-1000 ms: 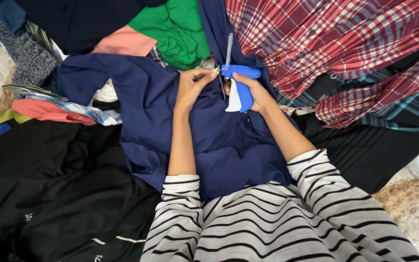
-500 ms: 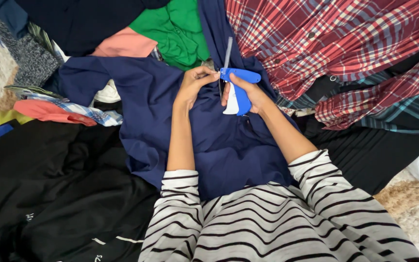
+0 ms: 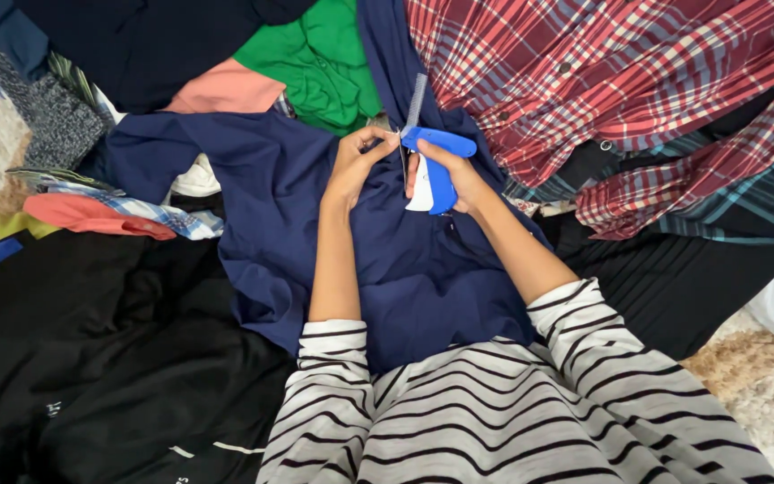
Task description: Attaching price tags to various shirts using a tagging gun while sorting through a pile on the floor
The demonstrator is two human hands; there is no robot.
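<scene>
From the head view, the person is looking down at a navy blue garment (image 3: 270, 197) that is lying spread over a heap of clothes, directly in front of their striped sleeves (image 3: 512, 403). The right hand (image 3: 459, 175) is clenching its grip around a blue and white tagging gun (image 3: 436, 166), whose handle is lying in the palm while its thin grey needle strip is pointing up and away from the body. The left hand (image 3: 356, 161) is pinching a small fold of the navy fabric near the collar, its fingertips sitting just beside the nose of the gun, so both hands are meeting over the upper middle of the garment.

Around them, a green shirt (image 3: 315, 63) is lying just above the hands, touching a salmon pink piece (image 3: 226, 90) to its left. A red plaid shirt (image 3: 602, 81) is covering the upper right, with a dark teal-checked cloth (image 3: 745, 202) below it. Black clothing (image 3: 82, 358) is filling the lower left, and a grey knit (image 3: 55, 116) is resting at the upper left edge. A shaggy beige rug (image 3: 763, 394) is showing at the lower right.
</scene>
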